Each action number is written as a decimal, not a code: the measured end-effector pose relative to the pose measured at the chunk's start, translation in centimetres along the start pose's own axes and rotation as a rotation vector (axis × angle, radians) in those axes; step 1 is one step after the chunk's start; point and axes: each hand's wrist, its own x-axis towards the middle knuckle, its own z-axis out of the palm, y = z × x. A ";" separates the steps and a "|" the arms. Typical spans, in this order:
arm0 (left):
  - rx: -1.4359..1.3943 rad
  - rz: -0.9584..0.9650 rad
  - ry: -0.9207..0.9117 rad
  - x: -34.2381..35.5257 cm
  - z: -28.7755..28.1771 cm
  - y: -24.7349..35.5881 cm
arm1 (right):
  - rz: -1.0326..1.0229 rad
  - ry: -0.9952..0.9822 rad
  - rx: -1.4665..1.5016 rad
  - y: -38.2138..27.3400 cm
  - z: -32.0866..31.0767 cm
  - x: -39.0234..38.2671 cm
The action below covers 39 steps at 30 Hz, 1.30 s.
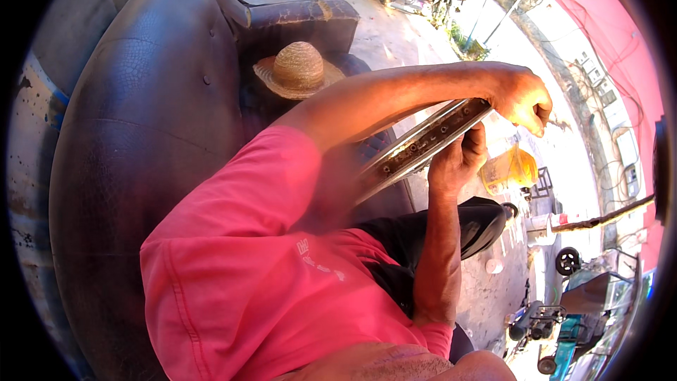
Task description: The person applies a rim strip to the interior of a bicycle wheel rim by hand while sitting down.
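A metal wheel rim (430, 139), seen edge-on, slants up to the right in front of my chest. Its edges are silvery; the channel between them is rusty brown and dotted with holes or studs. My left hand (523, 101) reaches over the rim's upper end, wrist bent and fingers curled downward; what they hold, if anything, is lost in glare. Below that end, my right hand (458, 159) is closed against the rim's lower edge, fingertips partly hidden behind it. The rim's lower end blurs away beside my pink sleeve.
I sit on a dark leather sofa (155, 134) with a straw hat (299, 70) on it. Beyond my hands are a yellow container (513, 168) and a white bucket (540, 230). A small wheel (567, 261) and machinery (539, 324) stand at lower right, near a pink wall (624, 35).
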 end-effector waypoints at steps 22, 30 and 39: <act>0.016 0.016 -0.001 0.0 0.1 0.2 | 0.018 0.075 0.040 -0.6 1.0 -0.2; -0.009 -0.005 -0.012 -0.1 0.0 0.3 | -0.008 0.029 0.023 -0.5 0.6 -0.1; -0.013 -0.002 -0.008 -0.2 0.1 0.6 | 0.038 0.055 0.083 -0.9 1.0 -0.3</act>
